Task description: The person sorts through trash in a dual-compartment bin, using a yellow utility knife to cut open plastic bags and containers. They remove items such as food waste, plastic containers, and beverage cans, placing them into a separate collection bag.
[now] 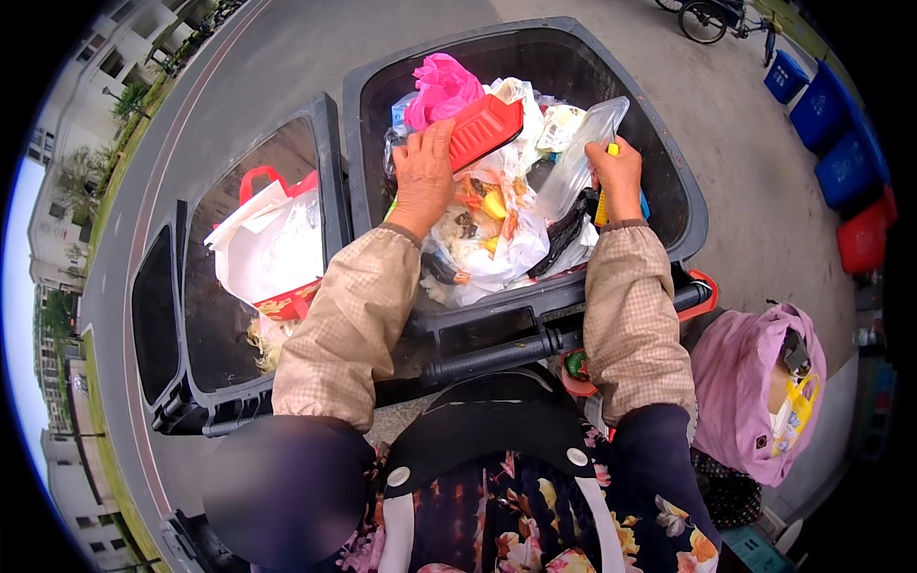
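Both my hands are inside a large dark wheeled bin (686,196) full of rubbish. My left hand (423,177) is closed on the edge of a red ribbed plastic tray (487,131), tilted over the waste. In my right hand (619,181) is a clear plastic container (579,162), pinched at its right end. A narrow yellow piece (601,208) shows above and below that hand; whether I grip it too, I cannot tell. Between my hands lies a torn white plastic bag (511,250) with food scraps. A bright pink bag (444,91) sits behind the tray.
At left stands a second dark bin (330,177) holding a white and red carton (267,239). A pink cloth bag (755,382) with things in it hangs or stands at my right. Blue bins (821,113) and a red bin (864,234) line the far right, near a parked tricycle (704,21).
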`<state>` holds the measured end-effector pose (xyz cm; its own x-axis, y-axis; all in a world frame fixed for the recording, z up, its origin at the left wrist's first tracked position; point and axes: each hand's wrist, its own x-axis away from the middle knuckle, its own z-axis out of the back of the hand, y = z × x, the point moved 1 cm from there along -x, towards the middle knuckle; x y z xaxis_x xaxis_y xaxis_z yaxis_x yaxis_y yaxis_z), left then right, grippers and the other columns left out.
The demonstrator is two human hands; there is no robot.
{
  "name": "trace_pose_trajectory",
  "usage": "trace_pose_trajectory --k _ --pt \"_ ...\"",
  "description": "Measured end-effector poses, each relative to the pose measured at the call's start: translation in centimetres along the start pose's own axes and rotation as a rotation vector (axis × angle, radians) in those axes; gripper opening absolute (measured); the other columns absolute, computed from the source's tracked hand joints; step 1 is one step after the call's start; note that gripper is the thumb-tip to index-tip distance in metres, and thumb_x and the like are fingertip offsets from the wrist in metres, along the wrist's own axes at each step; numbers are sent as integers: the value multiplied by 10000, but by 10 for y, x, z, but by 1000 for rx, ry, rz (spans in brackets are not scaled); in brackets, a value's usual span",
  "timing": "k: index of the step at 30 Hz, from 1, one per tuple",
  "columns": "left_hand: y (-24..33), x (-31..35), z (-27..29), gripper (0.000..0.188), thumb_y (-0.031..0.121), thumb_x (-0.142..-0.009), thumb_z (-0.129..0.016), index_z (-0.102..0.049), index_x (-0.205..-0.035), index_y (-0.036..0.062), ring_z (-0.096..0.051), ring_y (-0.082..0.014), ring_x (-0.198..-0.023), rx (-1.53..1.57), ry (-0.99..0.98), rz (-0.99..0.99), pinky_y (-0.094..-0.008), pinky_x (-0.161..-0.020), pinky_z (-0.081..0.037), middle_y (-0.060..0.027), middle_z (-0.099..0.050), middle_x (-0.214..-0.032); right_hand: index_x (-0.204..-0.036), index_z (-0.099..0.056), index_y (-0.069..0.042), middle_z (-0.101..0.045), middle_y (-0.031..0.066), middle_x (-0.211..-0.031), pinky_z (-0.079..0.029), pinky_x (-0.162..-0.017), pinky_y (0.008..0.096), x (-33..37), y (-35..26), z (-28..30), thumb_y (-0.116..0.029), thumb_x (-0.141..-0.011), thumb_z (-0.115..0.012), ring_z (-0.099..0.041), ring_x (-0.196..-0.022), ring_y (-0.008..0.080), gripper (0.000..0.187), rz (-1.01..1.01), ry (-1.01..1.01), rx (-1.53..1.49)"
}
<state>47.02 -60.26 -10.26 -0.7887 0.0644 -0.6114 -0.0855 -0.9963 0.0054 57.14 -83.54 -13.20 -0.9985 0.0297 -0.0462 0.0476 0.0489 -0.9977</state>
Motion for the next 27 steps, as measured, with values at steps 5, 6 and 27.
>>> trace_pose_trajectory --k 5,6,27 --pt "13 15 -20 412 165 -809 -532 -396 -1139 -42 -556 -226 -872 816 -210 579 -307 -754 -431 -157 -561 -952 -678 -530 11 -513 56 -517 -375 -396 276 21 -22 -20 -196 -660 -630 -478 -409 118 230 87 -205 244" --pt "11 33 -43 417 241 -834 -539 -421 -1132 -26 -541 -166 -836 1004 -287 700 -286 -737 -434 -99 -557 -942 -679 -534 17 -523 78 -524 -398 -436 296 25 -21 -27 -215 -658 -633 -503 -435 148 254 125 -263 263" --pt "53 39 1 617 85 -721 -616 -280 -1239 85 -469 -142 -1043 1760 -643 630 -298 -851 -403 -46 -448 -1133 -759 -530 25 -536 196 -660 -425 -572 367 66 -14 -57 -216 -663 -572 -537 -604 335 262 370 -644 248"
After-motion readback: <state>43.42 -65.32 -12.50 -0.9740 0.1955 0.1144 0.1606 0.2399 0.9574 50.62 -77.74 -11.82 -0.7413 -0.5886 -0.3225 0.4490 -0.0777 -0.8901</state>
